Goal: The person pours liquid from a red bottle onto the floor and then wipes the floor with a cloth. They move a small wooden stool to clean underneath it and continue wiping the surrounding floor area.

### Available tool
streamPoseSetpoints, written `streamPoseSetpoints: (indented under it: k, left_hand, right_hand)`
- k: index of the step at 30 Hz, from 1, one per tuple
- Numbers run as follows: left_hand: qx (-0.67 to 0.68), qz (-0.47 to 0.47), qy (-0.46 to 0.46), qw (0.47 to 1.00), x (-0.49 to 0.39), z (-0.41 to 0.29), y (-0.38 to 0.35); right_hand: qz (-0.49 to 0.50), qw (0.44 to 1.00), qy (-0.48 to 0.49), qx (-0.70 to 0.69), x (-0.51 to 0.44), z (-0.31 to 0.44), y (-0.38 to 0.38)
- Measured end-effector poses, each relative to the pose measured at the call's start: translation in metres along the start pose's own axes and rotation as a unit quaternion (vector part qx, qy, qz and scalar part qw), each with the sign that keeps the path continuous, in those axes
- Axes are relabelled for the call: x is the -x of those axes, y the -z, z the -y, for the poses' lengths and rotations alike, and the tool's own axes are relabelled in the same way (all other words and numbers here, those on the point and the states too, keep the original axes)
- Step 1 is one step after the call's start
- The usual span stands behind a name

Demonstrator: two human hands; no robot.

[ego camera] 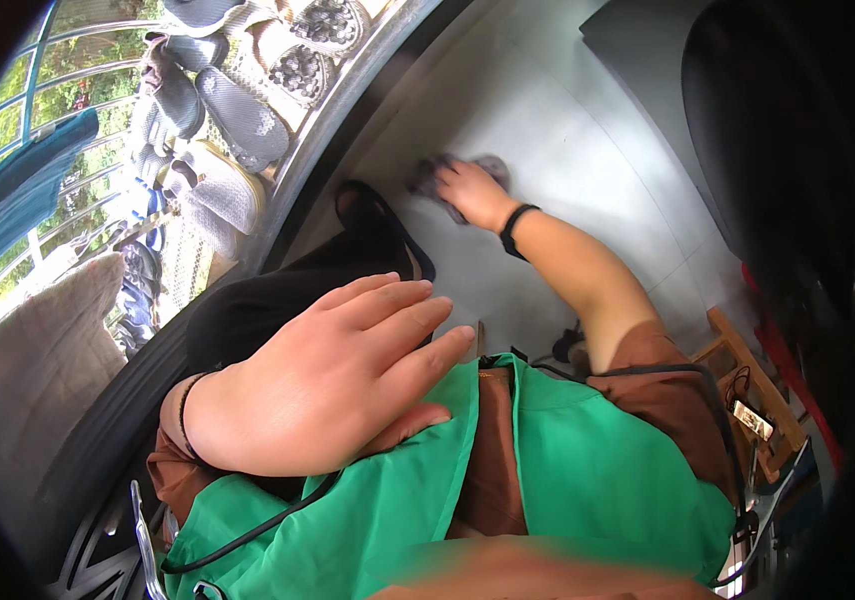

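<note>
My right hand [476,193] presses a dark grey cloth [493,171] against the pale tiled floor [562,135]; cloth and fingers are slightly blurred. A black band circles that wrist. My left hand [330,367] is near the camera, palm down with its fingers a little apart, in front of my green vest [585,450] and black-clad leg [262,300]. Nothing is seen in it, though its palm is hidden. Between the two hands a dark sandal [367,210] shows on my foot.
Several shoes [240,120] stand on a ledge at the upper left, beside window bars [29,90]. A light cloth [44,322] hangs below them. On the right are a large black object [780,150], a wooden stool [765,420] and a phone [753,420].
</note>
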State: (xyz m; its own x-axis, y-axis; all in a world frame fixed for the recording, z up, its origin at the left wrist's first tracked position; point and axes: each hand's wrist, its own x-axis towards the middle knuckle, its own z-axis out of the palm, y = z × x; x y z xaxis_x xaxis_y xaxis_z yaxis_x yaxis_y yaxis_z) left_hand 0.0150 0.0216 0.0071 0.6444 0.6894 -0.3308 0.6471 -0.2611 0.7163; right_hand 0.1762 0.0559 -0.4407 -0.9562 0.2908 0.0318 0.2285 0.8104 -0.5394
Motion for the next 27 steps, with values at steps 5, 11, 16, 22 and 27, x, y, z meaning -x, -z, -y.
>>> streamPoseSetpoints:
  k: [5, 11, 16, 22, 27]
  left_hand:
    - [0.006, -0.007, -0.014, 1.0, 0.011, -0.003, -0.007]
    - [0.008, 0.002, -0.027, 1.0, 0.009, -0.007, -0.008]
    - [0.009, 0.002, -0.017, 1.0, 0.012, -0.007, -0.006]
    - [0.007, -0.006, -0.033, 0.999, 0.016, -0.01, -0.006]
    - [-0.014, 0.011, 0.0, 1.0, 0.012, -0.011, 0.0]
  right_hand:
    - [-0.147, 0.988, 0.024, -0.027, 0.001, 0.013, 0.049]
    - [0.064, 0.993, -0.086, 0.058, -0.12, 0.02, 0.026]
    - [-0.052, 0.997, -0.039, 0.045, -0.051, 0.008, -0.029]
    - [0.074, 0.992, -0.056, -0.088, 0.053, 0.02, 0.02]
    - [-0.179, 0.969, -0.145, -0.093, 0.081, -0.036, 0.104]
